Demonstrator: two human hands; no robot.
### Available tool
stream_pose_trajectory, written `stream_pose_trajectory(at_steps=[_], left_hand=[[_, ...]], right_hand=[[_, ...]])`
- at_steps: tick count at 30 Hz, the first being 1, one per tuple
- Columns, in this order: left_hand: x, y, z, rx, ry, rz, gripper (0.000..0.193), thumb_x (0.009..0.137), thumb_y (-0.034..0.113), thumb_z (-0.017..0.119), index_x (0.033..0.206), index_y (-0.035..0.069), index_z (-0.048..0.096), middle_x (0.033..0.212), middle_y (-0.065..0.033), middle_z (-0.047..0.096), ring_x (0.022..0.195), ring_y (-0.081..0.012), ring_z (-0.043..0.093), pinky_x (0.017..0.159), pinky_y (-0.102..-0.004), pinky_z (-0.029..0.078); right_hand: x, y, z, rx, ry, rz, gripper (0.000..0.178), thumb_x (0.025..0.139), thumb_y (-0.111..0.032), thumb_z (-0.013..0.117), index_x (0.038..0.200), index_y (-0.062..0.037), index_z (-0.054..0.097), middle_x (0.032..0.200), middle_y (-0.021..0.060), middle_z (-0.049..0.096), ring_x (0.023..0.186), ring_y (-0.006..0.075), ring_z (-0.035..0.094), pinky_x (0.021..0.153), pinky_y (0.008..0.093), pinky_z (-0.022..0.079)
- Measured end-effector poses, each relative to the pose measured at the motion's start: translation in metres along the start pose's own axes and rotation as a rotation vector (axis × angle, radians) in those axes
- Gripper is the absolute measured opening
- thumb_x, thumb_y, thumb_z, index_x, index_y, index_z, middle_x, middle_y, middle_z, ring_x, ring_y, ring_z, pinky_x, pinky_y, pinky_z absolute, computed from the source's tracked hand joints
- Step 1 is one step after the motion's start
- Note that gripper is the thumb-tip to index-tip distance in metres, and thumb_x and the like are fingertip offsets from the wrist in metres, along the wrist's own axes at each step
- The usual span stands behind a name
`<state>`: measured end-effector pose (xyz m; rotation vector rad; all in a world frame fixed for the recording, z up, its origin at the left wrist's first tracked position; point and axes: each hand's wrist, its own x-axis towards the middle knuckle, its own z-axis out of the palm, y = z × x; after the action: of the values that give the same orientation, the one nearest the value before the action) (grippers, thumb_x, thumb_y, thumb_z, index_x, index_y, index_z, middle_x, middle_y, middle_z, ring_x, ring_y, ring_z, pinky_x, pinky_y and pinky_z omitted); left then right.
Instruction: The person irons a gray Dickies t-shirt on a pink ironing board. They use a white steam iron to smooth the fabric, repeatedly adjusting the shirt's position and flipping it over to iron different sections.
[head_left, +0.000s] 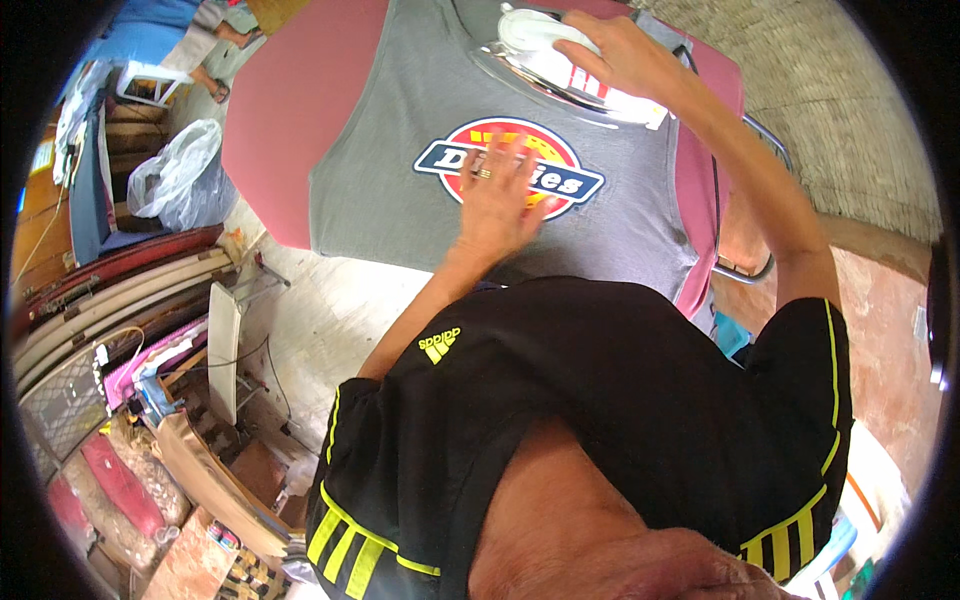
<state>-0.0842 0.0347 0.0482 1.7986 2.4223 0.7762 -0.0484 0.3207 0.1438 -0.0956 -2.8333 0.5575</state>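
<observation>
A grey sleeveless shirt [375, 160] with a round red, yellow and blue print is spread over a dark pink ironing board [285, 110]. My left hand [497, 205] lies over the print with its fingers stretched and apart, a ring on one of them; it is slightly blurred. At the far right of the shirt, my right hand [630, 62] is wrapped around the handle of a white iron [527, 32] with red markings and a shiny metal base. The iron rests on the grey cloth, and part of its handle is hidden under my fingers.
A metal frame [768, 140] sticks out at the board's right side. Woven matting [840, 75] hangs beyond it. To the left are a clear plastic bag [185, 175], stacked long boards [120, 290] and a white panel [224, 350]. Another person's legs [205, 60] show at the far left.
</observation>
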Motion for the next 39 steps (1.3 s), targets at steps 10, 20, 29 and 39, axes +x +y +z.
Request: stream_pose_trajectory(at_steps=[10, 20, 29, 39], left_hand=[[-0.008, -0.129, -0.045, 0.339, 0.168, -0.47, 0.058, 0.1, 0.053, 0.046, 0.15, 0.024, 0.048, 0.162, -0.0077, 0.034, 0.15, -0.0423, 0.025, 0.115, -0.0677, 0.016], [0.038, -0.156, -0.065, 0.272, 0.266, -0.3, 0.046, 0.092, 0.04, 0.063, 0.131, 0.016, 0.062, 0.142, -0.0084, 0.055, 0.138, -0.0388, 0.042, 0.106, -0.0638, 0.029], [0.24, -0.266, -0.027, 0.151, 0.231, 0.142, 0.043, 0.092, 0.041, 0.065, 0.128, 0.017, 0.064, 0.132, -0.0038, 0.059, 0.127, -0.0313, 0.052, 0.1, -0.0574, 0.04], [0.32, -0.291, -0.04, -0.173, -0.303, 0.321, 0.031, 0.09, 0.043, 0.067, 0.093, 0.012, 0.067, 0.086, -0.0084, 0.07, 0.085, -0.0305, 0.068, 0.074, -0.0444, 0.051]], right_hand=[[0.077, -0.06, 0.014, 0.008, -0.196, 0.059, 0.036, 0.099, -0.038, 0.052, 0.107, -0.004, 0.06, 0.101, 0.0301, 0.066, 0.093, 0.0477, 0.066, 0.079, 0.0592, 0.051], [0.053, -0.026, 0.009, 0.071, -0.104, -0.032, 0.034, 0.101, -0.035, 0.056, 0.107, -0.0021, 0.058, 0.084, 0.0263, 0.064, 0.076, 0.0449, 0.063, 0.068, 0.049, 0.048], [0.045, -0.052, 0.006, 0.083, 0.045, 0.312, 0.049, 0.101, -0.043, 0.055, 0.126, -0.0012, 0.06, 0.099, 0.0189, 0.07, 0.085, 0.0288, 0.066, 0.078, 0.0426, 0.051], [0.073, -0.182, 0.017, 0.569, 0.192, 0.899, 0.037, 0.103, -0.035, 0.047, 0.105, 0.0015, 0.052, 0.067, 0.0072, 0.054, 0.05, 0.0151, 0.052, 0.048, 0.0347, 0.045]])
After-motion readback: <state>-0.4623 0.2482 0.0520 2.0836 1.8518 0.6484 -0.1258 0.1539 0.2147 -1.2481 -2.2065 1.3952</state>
